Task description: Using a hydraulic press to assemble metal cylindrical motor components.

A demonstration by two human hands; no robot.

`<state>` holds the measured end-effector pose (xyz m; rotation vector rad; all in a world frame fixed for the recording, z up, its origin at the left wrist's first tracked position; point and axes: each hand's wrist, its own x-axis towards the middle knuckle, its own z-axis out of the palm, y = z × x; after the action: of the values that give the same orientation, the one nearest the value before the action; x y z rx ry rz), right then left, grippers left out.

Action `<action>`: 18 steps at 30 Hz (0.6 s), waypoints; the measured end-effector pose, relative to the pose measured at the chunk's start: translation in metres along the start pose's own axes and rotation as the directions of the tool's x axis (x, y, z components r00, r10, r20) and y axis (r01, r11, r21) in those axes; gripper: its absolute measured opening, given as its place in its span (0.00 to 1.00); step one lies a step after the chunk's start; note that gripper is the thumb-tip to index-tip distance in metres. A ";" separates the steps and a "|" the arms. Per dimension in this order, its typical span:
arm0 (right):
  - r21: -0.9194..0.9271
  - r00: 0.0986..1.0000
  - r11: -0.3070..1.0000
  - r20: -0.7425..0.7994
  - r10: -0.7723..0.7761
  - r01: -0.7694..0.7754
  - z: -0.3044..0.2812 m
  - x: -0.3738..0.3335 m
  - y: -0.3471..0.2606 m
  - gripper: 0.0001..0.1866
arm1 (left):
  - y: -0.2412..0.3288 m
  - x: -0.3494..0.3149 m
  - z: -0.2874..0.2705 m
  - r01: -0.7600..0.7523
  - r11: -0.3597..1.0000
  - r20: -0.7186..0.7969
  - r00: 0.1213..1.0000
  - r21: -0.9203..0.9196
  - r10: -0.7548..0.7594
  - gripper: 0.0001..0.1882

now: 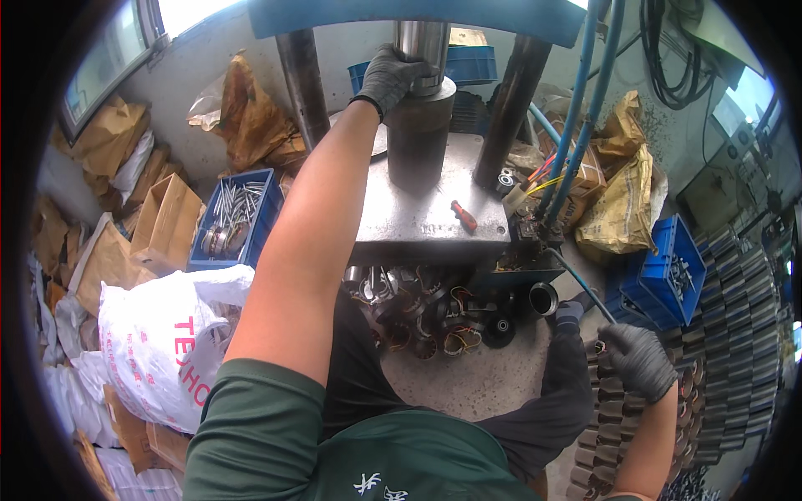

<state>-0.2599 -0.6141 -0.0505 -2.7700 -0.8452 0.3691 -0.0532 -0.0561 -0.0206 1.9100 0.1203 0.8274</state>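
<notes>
Over by the left wall I can see an upright brown cardboard box (165,219), open at the top, just beside a blue plastic bin (263,204) filled with slender silvery metal rods (236,202). A bulging white plastic sack (146,351) with red print slumps in front of them. Across the room, a crumpled yellow-brown sack (622,209) leans near another blue plastic bin (642,282) of small metal pieces. Beyond it run close-packed rows of grey metal parts (739,334), and looped black cables (681,54) hang above.
</notes>
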 end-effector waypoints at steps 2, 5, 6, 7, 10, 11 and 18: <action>-0.088 0.998 0.996 0.061 -0.010 0.015 -0.001 0.001 -0.002 0.14 | 0.000 0.000 0.000 -0.004 1.000 0.028 1.000 -0.007 0.004 0.36; 0.007 0.990 1.000 0.140 -0.013 0.012 -0.003 0.001 -0.002 0.13 | -0.002 0.003 0.000 -0.018 1.000 -0.010 1.000 -0.004 0.018 0.36; 0.054 0.998 0.999 0.057 0.005 -0.008 -0.003 0.001 -0.001 0.15 | -0.003 0.004 0.001 -0.008 1.000 -0.009 1.000 0.012 0.009 0.36; 0.101 0.998 0.995 -0.063 -0.001 0.008 -0.004 0.002 0.000 0.16 | -0.003 0.004 0.001 0.005 1.000 -0.004 1.000 0.028 -0.005 0.36; 0.183 0.936 0.983 -0.345 0.077 -0.013 -0.008 0.011 0.005 0.16 | -0.006 0.006 0.001 0.011 0.999 0.044 0.999 -0.050 -0.009 0.37; 0.097 0.902 0.995 -0.428 0.060 -0.020 -0.013 0.017 0.007 0.14 | -0.006 0.006 0.002 0.005 0.998 0.054 0.999 -0.056 -0.002 0.37; -0.413 0.509 0.907 -0.800 -0.316 -0.086 -0.089 0.107 0.031 0.14 | -0.012 0.016 0.010 -0.264 0.964 -0.045 0.964 -0.042 0.262 0.48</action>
<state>-0.1311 -0.5899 0.0067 -2.6212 -0.8481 -1.2885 -0.0323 -0.0513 -0.0251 1.8893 -0.1320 1.0355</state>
